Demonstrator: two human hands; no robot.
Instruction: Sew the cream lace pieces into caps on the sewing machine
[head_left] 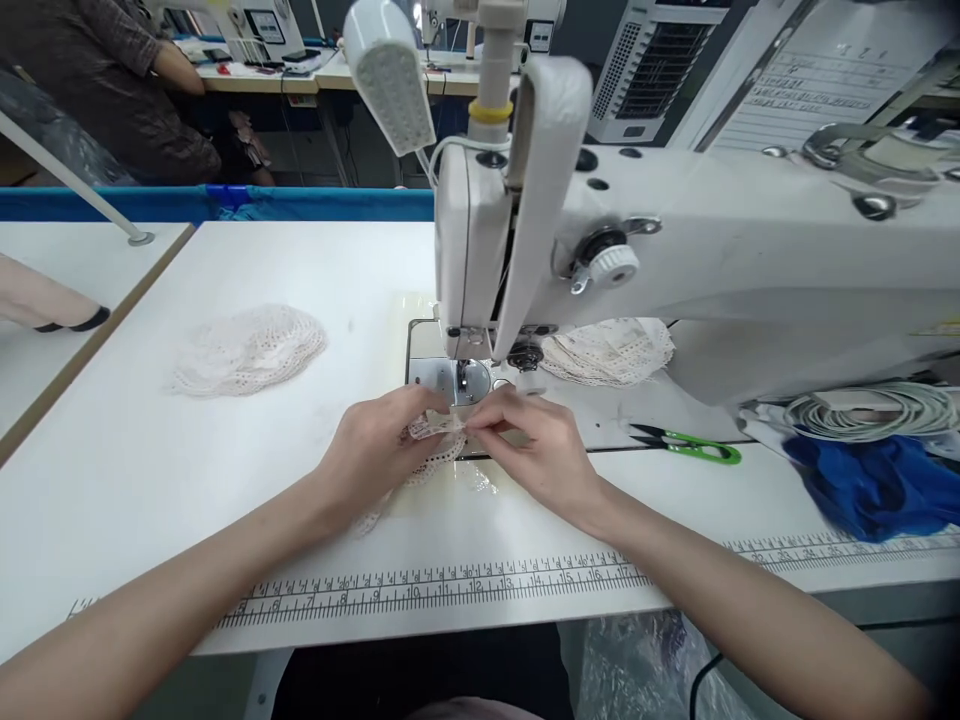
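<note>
My left hand (382, 440) pinches a strip of white lace trim (437, 452) in front of the sewing machine's needle plate (431, 372). The lace's tail hangs under that hand and lies on the table toward me. My right hand (536, 445) closes its thumb and forefinger on the lace's right end, its tips almost meeting the left fingers. Just beyond both hands is the presser foot (463, 376) of the white sewing machine (697, 235). The fingers partly cover the lace.
One lace pile (251, 350) lies at left, another (611, 350) behind the needle. Green-handled thread snips (686, 445), a blue cloth (874, 485) and a coiled cable (877, 412) are at right. A printed ruler (442, 590) runs along the front edge. Another person (112, 90) is at back left.
</note>
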